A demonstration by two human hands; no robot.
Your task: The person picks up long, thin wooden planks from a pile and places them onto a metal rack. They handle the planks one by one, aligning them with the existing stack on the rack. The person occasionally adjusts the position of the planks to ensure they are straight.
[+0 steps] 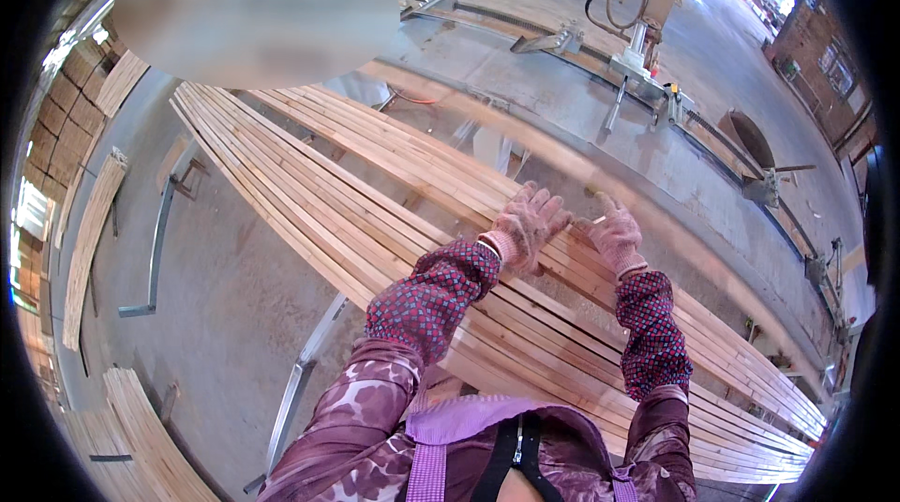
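My left hand (530, 224), in a pinkish work glove, lies over long wooden strips (403, 153) in the farther of two rows. Its fingers are spread and wrap around nothing. My right hand (614, 238), gloved alike, is just to its right above the same row. Its thumb and forefinger are apart, with the other fingers partly curled. Just beyond both hands runs a long wooden board (562, 160), smeared by motion; whether my right fingertips touch it I cannot tell. Nearer my body lies the wider row of strips (319, 197), fanned side by side.
Beyond the board stands a long grey machine table (525, 80) with metal clamps (647, 80) along a rail. Metal supports (300, 380) rise from the floor under the strips. More wood stacks (94, 249) lie at the left. A blurred patch hides the upper left.
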